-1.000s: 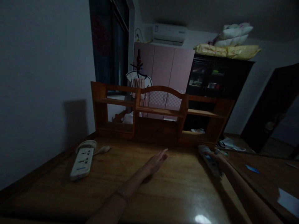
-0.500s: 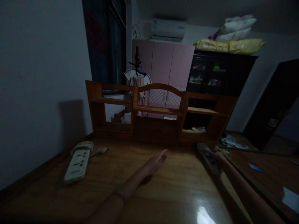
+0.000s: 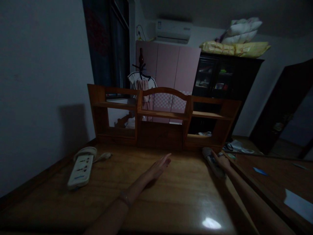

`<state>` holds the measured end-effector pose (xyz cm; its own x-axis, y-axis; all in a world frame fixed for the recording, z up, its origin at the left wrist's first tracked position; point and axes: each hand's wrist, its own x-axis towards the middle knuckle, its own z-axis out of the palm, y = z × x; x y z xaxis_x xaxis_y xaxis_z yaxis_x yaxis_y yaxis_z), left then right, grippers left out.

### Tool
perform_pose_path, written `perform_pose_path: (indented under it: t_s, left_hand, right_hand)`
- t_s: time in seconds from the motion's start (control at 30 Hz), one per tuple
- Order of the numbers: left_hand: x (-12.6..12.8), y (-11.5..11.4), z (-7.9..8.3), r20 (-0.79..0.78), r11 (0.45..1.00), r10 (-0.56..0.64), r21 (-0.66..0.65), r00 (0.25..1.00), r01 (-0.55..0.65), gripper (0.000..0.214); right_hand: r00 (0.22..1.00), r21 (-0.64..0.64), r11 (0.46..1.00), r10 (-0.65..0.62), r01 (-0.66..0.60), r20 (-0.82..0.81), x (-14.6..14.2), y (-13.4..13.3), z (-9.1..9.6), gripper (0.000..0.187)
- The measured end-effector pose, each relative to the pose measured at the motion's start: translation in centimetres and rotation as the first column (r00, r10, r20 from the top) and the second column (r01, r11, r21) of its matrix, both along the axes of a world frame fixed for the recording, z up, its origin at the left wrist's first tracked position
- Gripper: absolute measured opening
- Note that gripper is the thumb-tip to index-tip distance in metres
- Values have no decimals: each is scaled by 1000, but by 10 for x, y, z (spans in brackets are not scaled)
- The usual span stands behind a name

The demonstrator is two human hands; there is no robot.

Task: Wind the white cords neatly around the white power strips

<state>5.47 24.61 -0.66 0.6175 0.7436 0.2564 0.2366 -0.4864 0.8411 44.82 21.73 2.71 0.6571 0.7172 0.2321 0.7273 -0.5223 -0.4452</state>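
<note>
Reaching forward, the left hand [image 3: 157, 168] has straight fingers; the right hand [image 3: 223, 162] touches a long gray thing [image 3: 215, 169], grip unclear.

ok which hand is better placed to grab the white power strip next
Likely the left hand: it's nearer the power strip and appears to hold nothing. The right hand is farther off, at a long object.
</note>
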Motion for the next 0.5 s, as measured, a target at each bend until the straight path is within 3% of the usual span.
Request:
perform_pose_path:
  t_s: [0.2, 0.3, 0.37, 0.4, 0.5]
  left_hand:
    - [0, 1, -4, -2, 1000, -7, 24, 1000, 7, 56]
    - [0, 1, -8, -2, 999, -10, 49, 1000, 11, 56]
    - [1, 2, -11, -2, 998, -7, 59, 1000, 7, 54]
    - [2, 3, -12, 2, 998, -4, 61, 1000, 4, 52]
    - [4, 6, -13, 7, 993, 14, 113, 1000, -15, 44]
  right_hand:
    - [993, 72, 992, 103, -107, 63, 4, -7, 1, 41]
    - [985, 175, 973, 128, -148, 120, 0, -11, 22, 31]
    - [977, 275, 941, 163, -196, 139, -12, -15, 50, 31]
    - [970, 342, 910, 194, -234, 147, -21, -19, 68, 33]
    - [917, 719, 621, 396, -312, 55, -60, -34, 125, 45]
